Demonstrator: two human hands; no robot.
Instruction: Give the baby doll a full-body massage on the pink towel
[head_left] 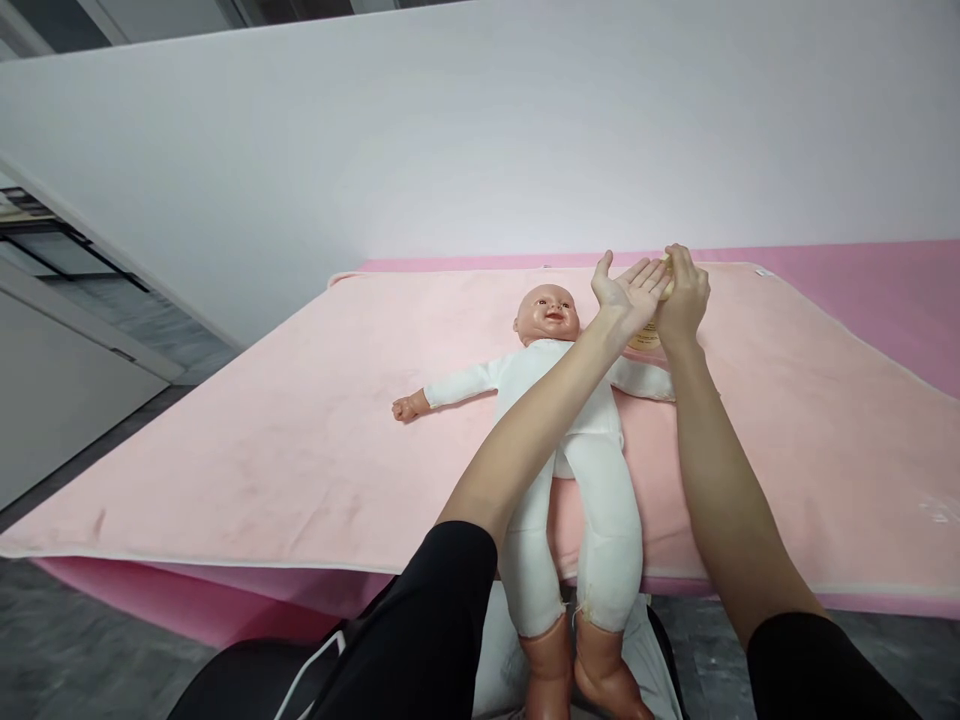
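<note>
A baby doll with a white cloth body lies face up, its feet reaching past the near edge of the table. My left hand is stretched out palm up above the doll's shoulder, fingers extended and nothing seen on the palm. Just beside those fingertips, my right hand is closed over the top of a yellowish bottle, apparently a pump bottle. Most of the bottle is hidden behind my hands; a part with small print shows low down. My left forearm crosses over the doll's torso.
A light pink towel covers the table, over a darker pink sheet. Behind it rises a white wall. A white cable hangs near my left sleeve. Grey floor shows at the lower left.
</note>
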